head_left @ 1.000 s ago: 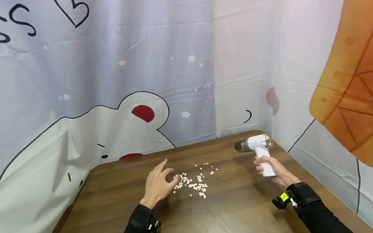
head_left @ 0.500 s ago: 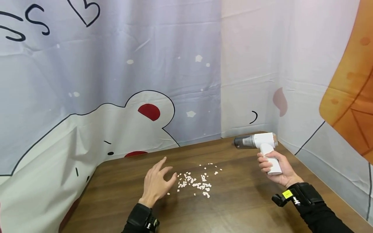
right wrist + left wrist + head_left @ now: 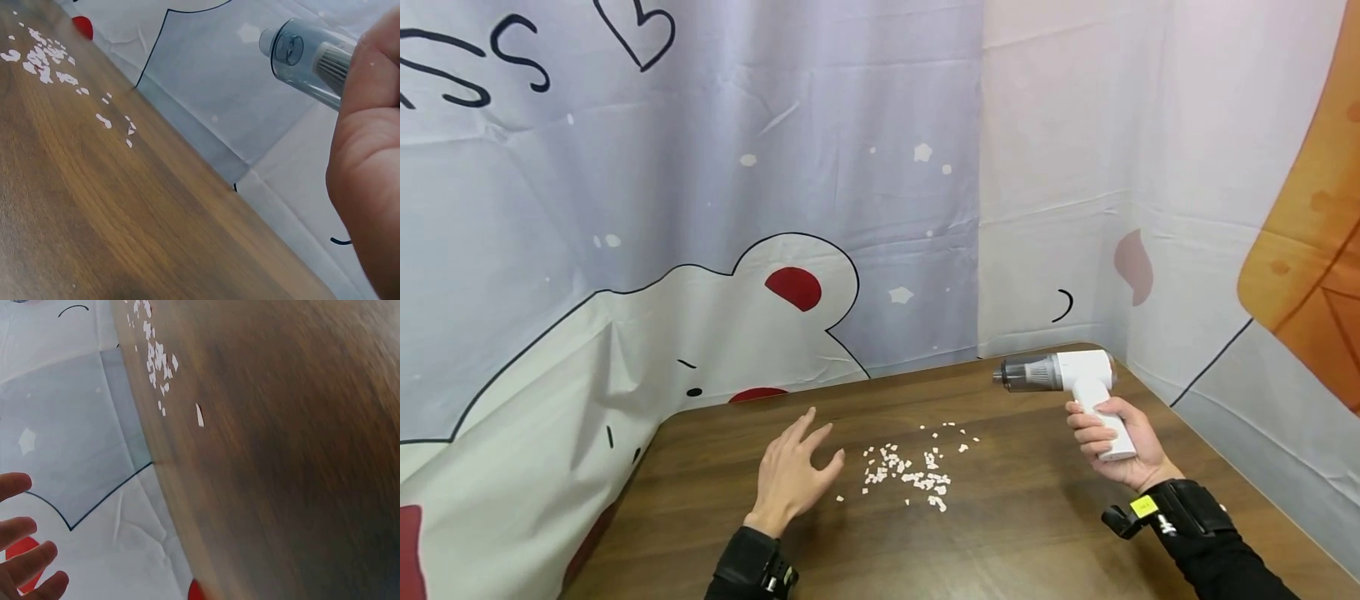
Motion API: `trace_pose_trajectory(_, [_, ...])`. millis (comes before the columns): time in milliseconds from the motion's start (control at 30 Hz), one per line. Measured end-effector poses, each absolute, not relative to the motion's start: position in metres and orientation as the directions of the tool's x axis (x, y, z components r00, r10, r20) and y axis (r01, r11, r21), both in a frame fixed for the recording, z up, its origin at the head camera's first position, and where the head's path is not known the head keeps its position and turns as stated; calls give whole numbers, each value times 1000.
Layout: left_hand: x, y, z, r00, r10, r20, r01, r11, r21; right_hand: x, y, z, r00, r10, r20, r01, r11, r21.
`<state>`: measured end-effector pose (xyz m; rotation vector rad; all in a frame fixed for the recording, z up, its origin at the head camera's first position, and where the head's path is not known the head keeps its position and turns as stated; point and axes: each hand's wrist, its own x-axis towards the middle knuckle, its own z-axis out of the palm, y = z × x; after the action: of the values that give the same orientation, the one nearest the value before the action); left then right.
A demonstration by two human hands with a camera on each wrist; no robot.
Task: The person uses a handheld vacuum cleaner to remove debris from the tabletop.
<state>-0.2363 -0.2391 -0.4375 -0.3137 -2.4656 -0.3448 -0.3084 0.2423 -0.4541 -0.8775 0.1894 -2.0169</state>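
The two hands are well apart. The right hand (image 3: pixel 1141 454) has its fingers wrapped round the handle (image 3: pixel 1101 412) of a white hand vacuum (image 3: pixel 1086 367), which it holds up over the right side of the table (image 3: pixel 1000 533), nozzle pointing left. The left hand (image 3: pixel 786 479) has its fingers and thumb spread over the table's left part; from here I can't tell whether any of it touches the wood.

At the front of the vacuum is a see-through dust cup (image 3: pixel 1032 374), lying about level. Inside it I can see a ridged filter (image 3: pixel 331 65) towards the back; whether any dirt is in there with it, I can't tell.

Between the hands, small white scraps (image 3: pixel 925 478) lie scattered on the brown tabletop, thickest in the middle, with one stray bit near the left thumb. Behind it all hangs a printed curtain (image 3: pixel 880 142).
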Motion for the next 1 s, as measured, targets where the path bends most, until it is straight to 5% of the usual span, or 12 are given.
trace_pose_trajectory(467, [-227, -262, -434, -916, 85, 392, 156, 976, 154, -309, 233, -451, -408, -777, 479, 696, -605, -387])
trace_pose_trajectory(1000, [-228, -285, -437, -963, 13, 269, 53, 988, 142, -306, 220, -450, -396, -794, 462, 712, -583, -392])
